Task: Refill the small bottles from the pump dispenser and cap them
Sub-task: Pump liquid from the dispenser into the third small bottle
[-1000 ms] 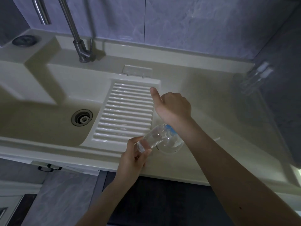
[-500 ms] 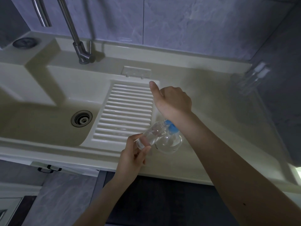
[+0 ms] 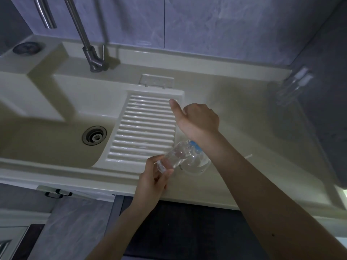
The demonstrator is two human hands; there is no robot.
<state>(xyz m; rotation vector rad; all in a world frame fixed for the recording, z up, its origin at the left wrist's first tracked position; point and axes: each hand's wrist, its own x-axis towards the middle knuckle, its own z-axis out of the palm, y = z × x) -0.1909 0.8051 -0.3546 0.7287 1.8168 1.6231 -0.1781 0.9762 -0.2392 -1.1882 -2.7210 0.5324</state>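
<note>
The left hand (image 3: pixel 152 182) has its grip closed around the base end of a small clear bottle (image 3: pixel 173 156), pinched between thumb and fingertips and tilted so its neck points up and to the right. The right hand (image 3: pixel 197 119) sits above, fingers curled with the thumb sticking out toward the ribbed drainboard (image 3: pixel 144 128); what its grip holds is hidden under the wrist, so I cannot tell for sure. Just below that wrist shows the blue collar of the pump dispenser (image 3: pixel 196 148), whose rounded clear body stands on the cream desk (image 3: pixel 234 109) beside the sink (the small bottle's neck meets it there). Two more clear bottles (image 3: pixel 293 87) stand in the far right corner, well apart. A metal faucet (image 3: pixel 92 57) rises behind the basin, with the drain (image 3: pixel 94 137) below.
</note>
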